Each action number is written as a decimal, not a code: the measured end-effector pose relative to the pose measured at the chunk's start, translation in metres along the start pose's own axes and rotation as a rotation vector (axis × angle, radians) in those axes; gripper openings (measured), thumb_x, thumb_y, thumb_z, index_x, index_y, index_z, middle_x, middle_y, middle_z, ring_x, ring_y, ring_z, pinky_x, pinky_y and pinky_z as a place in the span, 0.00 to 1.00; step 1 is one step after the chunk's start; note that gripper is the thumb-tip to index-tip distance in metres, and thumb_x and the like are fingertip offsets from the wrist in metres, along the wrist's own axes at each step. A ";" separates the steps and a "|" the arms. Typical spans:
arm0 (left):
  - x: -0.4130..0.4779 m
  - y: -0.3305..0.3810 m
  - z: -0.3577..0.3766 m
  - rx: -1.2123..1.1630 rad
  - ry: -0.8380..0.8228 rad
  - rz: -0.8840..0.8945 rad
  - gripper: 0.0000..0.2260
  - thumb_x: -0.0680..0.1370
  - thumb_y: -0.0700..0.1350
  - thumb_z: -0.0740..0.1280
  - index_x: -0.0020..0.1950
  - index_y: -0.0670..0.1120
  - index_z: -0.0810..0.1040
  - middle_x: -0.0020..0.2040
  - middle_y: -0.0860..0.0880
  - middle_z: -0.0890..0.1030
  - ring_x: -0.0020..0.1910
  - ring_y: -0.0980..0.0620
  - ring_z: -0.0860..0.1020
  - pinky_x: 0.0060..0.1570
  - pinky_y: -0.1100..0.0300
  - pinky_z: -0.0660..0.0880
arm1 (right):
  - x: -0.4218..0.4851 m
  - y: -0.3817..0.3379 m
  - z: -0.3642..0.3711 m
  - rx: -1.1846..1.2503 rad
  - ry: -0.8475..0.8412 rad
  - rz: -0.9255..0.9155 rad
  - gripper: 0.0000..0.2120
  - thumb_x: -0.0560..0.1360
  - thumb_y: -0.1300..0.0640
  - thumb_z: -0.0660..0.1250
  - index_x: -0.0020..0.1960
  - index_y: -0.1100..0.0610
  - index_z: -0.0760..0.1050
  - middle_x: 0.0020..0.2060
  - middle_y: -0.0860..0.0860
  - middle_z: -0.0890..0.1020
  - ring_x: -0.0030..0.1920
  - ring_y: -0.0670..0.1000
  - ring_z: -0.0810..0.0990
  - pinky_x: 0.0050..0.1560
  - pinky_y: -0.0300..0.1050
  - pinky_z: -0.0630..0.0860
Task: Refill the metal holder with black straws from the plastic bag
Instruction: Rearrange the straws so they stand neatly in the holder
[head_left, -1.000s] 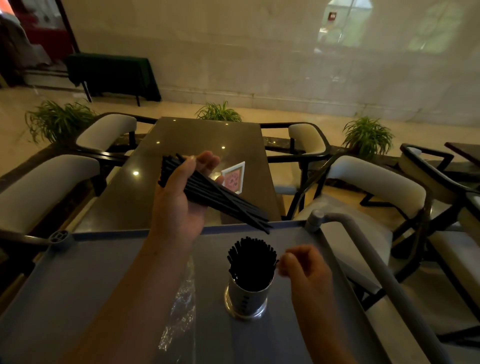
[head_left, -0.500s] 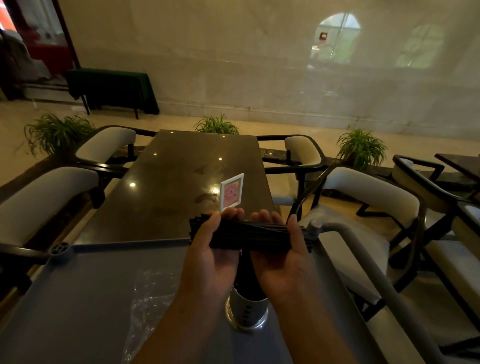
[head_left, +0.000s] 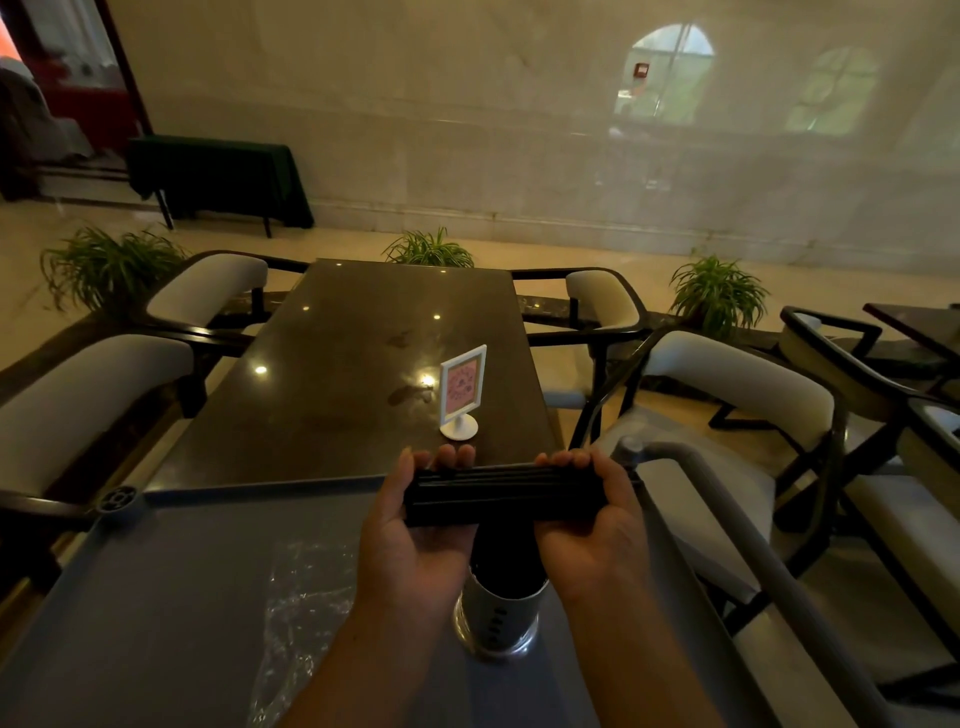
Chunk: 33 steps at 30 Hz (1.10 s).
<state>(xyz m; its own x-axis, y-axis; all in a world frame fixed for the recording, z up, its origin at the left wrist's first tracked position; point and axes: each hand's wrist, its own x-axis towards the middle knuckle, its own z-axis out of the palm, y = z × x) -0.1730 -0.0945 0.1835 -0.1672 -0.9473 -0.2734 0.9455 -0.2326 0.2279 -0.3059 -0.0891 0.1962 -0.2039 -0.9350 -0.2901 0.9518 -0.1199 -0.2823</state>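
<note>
Gone from a tilted one-handed hold to level and two-handed: black straws (head_left: 506, 493) now in a clenched grip at each end, left hand (head_left: 415, 525) and right hand (head_left: 592, 525), just above the metal holder (head_left: 498, 613). Probably squaring up before the drop. Already dark with straws inside the holder. Plastic bag (head_left: 301, 597) flat on the cart (head_left: 171, 597), contents unclear.

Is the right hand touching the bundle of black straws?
Touching: the head view shows the right hand gripping the bundle of black straws, fingers curled over it.
</note>
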 end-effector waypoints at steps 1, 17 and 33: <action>0.002 0.001 -0.001 0.007 0.021 0.013 0.08 0.71 0.43 0.72 0.34 0.41 0.85 0.40 0.43 0.86 0.43 0.42 0.87 0.43 0.46 0.83 | 0.000 -0.001 -0.002 0.009 0.009 -0.001 0.10 0.74 0.60 0.66 0.34 0.57 0.75 0.32 0.52 0.77 0.35 0.51 0.78 0.57 0.50 0.75; 0.017 0.008 -0.021 0.202 -0.007 -0.023 0.15 0.76 0.48 0.68 0.33 0.42 0.83 0.33 0.44 0.84 0.35 0.46 0.86 0.40 0.50 0.84 | -0.004 -0.033 -0.020 -0.103 0.004 -0.126 0.04 0.70 0.58 0.68 0.43 0.58 0.76 0.30 0.50 0.80 0.32 0.49 0.82 0.51 0.52 0.77; 0.046 0.008 -0.088 1.172 -0.099 0.022 0.33 0.64 0.59 0.73 0.67 0.52 0.70 0.68 0.49 0.75 0.68 0.49 0.74 0.58 0.57 0.76 | 0.034 -0.063 -0.058 -0.336 0.202 -0.147 0.04 0.77 0.60 0.65 0.44 0.58 0.74 0.29 0.51 0.80 0.34 0.50 0.81 0.51 0.52 0.77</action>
<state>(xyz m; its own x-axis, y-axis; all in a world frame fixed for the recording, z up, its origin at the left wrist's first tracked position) -0.1483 -0.1207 0.0901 -0.2236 -0.9547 -0.1965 0.1225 -0.2275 0.9660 -0.3859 -0.0935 0.1508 -0.4049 -0.8276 -0.3886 0.7884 -0.1008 -0.6069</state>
